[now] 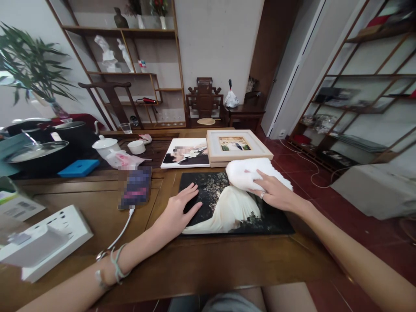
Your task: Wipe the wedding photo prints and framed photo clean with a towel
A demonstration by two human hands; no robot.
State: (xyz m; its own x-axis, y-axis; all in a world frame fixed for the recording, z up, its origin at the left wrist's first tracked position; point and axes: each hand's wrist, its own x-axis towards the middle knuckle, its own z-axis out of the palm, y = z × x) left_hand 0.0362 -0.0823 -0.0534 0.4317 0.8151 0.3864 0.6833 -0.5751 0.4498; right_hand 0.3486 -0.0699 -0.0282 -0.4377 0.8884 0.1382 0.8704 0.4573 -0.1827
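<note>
A dark photo panel (234,208) with a flowing white dress printed on it lies flat on the wooden table in front of me. My left hand (178,211) rests on its left edge, fingers stretched out and holding nothing. On its upper right part, my right hand (276,193) holds a folded white towel (248,170), fingers bent over it. The towel hides the panel's top right corner and reaches past it. Just behind lie a light wooden picture frame (263,149) with a small photo and a white-edged photo panel (186,152), side by side.
Left of the panel lies a phone (135,188) with a white cable. A white power strip (58,242), a blue block (79,167), a lidded pan (35,154) and a white teapot (105,145) stand further left. The table's right edge is near my right arm.
</note>
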